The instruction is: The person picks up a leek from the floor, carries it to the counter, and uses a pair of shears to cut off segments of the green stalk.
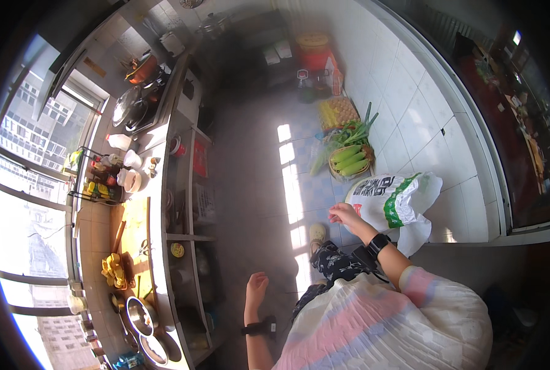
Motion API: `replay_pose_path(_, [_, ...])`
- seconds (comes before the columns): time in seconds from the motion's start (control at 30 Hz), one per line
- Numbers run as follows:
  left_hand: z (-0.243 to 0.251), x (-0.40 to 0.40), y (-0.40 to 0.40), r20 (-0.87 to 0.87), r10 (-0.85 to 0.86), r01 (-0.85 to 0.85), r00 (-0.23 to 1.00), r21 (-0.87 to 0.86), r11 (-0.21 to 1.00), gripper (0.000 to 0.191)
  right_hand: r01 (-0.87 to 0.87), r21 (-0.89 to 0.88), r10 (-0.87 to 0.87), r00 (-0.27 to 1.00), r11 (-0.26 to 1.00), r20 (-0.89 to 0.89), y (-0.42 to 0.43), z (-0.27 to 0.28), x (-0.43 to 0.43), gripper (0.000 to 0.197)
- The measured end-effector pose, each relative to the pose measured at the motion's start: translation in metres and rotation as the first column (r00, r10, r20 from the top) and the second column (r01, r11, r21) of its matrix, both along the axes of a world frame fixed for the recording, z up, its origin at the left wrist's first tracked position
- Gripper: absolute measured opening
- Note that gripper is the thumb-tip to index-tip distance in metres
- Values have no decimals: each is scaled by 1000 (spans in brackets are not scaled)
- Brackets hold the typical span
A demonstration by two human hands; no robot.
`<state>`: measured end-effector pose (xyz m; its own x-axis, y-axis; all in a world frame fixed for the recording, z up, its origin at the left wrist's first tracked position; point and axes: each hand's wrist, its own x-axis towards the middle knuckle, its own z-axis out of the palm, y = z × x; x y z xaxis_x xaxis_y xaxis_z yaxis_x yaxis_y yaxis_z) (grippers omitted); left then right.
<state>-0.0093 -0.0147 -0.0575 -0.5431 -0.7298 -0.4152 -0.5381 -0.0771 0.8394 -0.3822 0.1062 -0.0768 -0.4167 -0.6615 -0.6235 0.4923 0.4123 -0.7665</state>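
My left hand [257, 283] hangs over the floor in front of the counter, its fingers loosely bent and nothing in it. Over by the tiled wall, my right hand [343, 216] has half-curled fingers and holds nothing visible. It overlaps the near side of a white woven sack [372, 203] with a green band and printed writing; I cannot tell whether they touch. Beyond the sack, a basket [332, 167] holds several ears of corn in green husks [350, 159]. Long-leaved scallions [355, 133] lie behind it, next to a tray of eggs [342, 111].
Along the left, the counter carries a wooden cutting board [134, 217] with scissors [144, 247], ginger-like pieces [113, 270], metal bowls [141, 316], condiment bottles [103, 171] and a stove with a lidded pan [128, 105]. Open shelves [191, 185] sit beneath. A red container [312, 59] stands far back.
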Motion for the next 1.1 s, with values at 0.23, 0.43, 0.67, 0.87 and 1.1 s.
replay_pose_path(0.23, [-7,-38,-118,116,-13,8,993,48,999,33,177,20,-178,977,984,118,-85,-21,-63,15])
replay_pose_path(0.43, [-26,-115,-226,100,-97,81,990,155,985,32,383,25,-379,899,923,220,-120,-42,-126,15])
replay_pose_path(0.67, [-72,-273,-377,26,-360,344,932,240,908,30,621,258,-668,722,740,179,-122,-90,-177,15])
replay_pose_path(0.87, [-103,-429,-455,-27,-443,435,896,250,865,24,761,317,-818,566,567,104,-152,-110,-172,20])
replay_pose_path(1.1, [-194,-566,-459,183,-762,697,621,315,644,26,668,484,-823,493,566,283,-191,-155,-165,29])
